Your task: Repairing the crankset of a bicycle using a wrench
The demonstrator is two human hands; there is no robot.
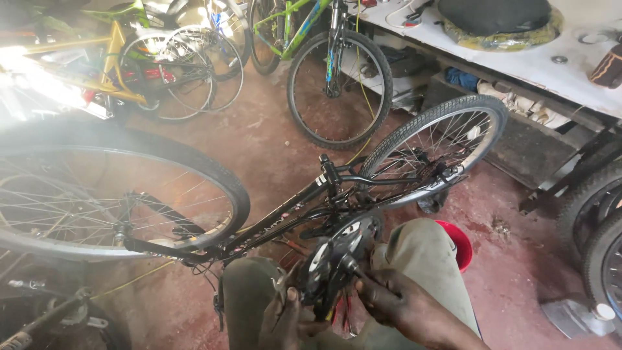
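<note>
A black bicycle [291, 207] lies upside down in front of me, with its front wheel [97, 194] at the left and its rear wheel [440, 142] at the right. Its chainring and crank [337, 249] sit between my knees. My left hand [285, 321] grips the lower edge of the chainring. On the right side of the crank, my right hand [395, 301] pinches a small dark part at the crank's centre. Both hands are dirty with grease.
A red bowl [461, 243] sits on the floor by my right knee. Green and yellow bicycles [311, 58] stand at the back. A white workbench [518, 58] with a dark cushion runs along the right. More tyres [602, 240] lean at the right edge.
</note>
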